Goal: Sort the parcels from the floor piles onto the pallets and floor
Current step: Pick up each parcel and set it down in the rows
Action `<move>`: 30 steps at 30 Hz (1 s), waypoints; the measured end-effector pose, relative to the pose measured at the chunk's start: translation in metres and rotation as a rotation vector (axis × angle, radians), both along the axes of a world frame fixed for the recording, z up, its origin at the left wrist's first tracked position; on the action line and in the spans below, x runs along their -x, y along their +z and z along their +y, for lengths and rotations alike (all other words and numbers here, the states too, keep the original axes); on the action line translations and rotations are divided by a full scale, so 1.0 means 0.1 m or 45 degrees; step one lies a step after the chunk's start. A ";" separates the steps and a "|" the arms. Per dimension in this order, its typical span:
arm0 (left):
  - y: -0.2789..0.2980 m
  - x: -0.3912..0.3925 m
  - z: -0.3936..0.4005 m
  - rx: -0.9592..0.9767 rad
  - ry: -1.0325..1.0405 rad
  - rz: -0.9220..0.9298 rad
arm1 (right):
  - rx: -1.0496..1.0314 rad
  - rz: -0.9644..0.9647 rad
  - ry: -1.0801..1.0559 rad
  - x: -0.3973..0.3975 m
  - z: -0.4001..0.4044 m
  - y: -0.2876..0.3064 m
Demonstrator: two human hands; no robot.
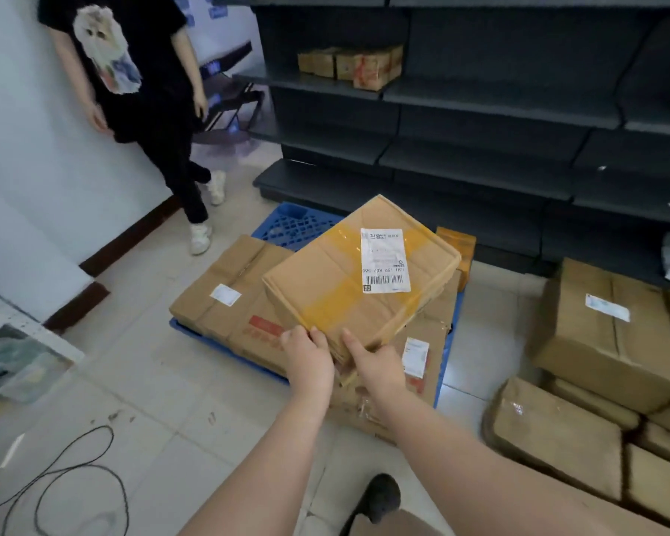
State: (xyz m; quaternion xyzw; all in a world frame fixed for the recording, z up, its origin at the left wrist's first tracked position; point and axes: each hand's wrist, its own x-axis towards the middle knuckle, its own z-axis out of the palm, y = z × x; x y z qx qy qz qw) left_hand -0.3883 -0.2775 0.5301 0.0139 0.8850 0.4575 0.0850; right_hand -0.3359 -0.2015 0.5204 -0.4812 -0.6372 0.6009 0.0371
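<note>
A tan cardboard parcel (349, 288) with yellow tape and a white shipping label is tilted above other boxes on the blue pallet (287, 226). My left hand (310, 361) and my right hand (376, 365) both grip its near corner, fingers under the edge. Beneath it lie a flat brown box (225, 299) with a small label and another carton (422, 357) with a red-and-white label. A small orange box (459, 245) sits behind the held parcel. A pile of brown parcels (604, 342) lies on the floor at the right.
Dark metal shelving (480, 121) runs along the back, with several small boxes (352, 65) on one shelf. A person in black (144, 90) stands by the white wall at the left. A black cable (74, 481) loops on the tile floor. My shoe (380, 497) is below.
</note>
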 end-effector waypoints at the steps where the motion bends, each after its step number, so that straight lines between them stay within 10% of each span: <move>1: 0.00 0.11 0.12 0.015 -0.019 -0.007 | -0.024 -0.015 0.003 0.10 0.12 -0.02; 15: -0.53 1.23 1.39 0.107 -0.198 -0.443 | 0.465 -0.247 -0.292 1.04 1.21 -0.41; 30: -0.70 2.52 2.70 -0.098 -0.533 -0.464 | 0.263 0.041 -0.413 2.27 2.68 -0.56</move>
